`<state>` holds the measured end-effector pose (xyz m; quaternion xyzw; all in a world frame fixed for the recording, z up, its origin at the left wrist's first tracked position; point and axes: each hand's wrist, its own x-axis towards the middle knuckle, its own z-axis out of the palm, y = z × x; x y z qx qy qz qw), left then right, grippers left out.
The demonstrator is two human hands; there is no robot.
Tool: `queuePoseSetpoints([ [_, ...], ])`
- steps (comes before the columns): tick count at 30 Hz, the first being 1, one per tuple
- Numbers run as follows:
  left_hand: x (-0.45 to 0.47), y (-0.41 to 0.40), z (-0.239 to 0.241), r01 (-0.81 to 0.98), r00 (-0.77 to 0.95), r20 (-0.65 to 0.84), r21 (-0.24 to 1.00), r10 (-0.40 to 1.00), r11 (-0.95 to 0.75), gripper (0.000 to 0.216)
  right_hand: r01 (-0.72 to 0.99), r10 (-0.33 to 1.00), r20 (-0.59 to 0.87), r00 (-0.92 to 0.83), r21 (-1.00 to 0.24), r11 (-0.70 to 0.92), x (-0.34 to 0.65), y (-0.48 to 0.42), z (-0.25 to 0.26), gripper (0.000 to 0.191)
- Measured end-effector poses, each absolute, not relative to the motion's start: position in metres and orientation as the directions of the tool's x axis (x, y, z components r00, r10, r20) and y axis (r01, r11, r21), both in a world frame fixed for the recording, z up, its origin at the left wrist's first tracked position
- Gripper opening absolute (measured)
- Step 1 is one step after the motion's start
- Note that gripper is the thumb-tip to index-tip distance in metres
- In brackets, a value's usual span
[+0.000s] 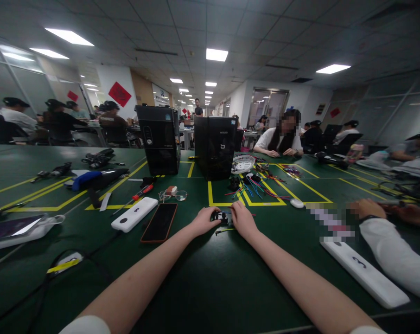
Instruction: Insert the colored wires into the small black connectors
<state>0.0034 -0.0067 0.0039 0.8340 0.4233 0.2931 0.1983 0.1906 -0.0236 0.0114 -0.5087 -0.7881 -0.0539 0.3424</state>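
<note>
My left hand [206, 221] has its fingers closed on the left side of a small black part [222, 216] with wires. From the other side, my right hand [244, 219] has its fingertips closed at the same part, partly hiding it. A blue wire shows near the right fingertips. Just below the part, a short yellow-green wire [225, 230] lies on the green table. Beyond my hands sits a pile of black parts with blue and red wires [253, 184]. A phone [159, 223] lies face up left of my left hand.
Two black computer cases [215, 148] stand ahead. A white power bank [135, 215], glasses [181, 195] and a red screwdriver [143, 192] lie to the left. At right are another white power bank [366, 273] and a co-worker's sleeve [394, 253]. Another person sits across the table.
</note>
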Motion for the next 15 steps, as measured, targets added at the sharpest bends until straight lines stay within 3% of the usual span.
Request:
queuePoseSetpoints([
  [2,0.003,-0.007,0.003,0.584,0.465,0.331,0.582,0.821,-0.566,0.033,0.822,0.754,0.599,-0.270,-0.264,0.504,0.194,-0.024,0.014,0.014],
  [9,0.004,-0.004,-0.003,0.601,0.411,0.355,0.587,0.840,-0.543,0.033,0.640,0.623,0.462,-0.631,-0.144,0.755,0.180,-0.045,0.021,0.007],
  [12,0.004,-0.004,-0.004,0.575,0.422,0.373,0.595,0.827,-0.561,0.032,0.636,0.613,0.502,-0.611,-0.150,0.757,0.175,-0.049,0.024,0.010],
  [15,0.003,-0.008,-0.002,0.495,0.499,0.388,0.606,0.775,-0.622,0.033,0.692,0.657,0.582,-0.479,-0.211,0.691,0.178,-0.045,0.023,0.015],
])
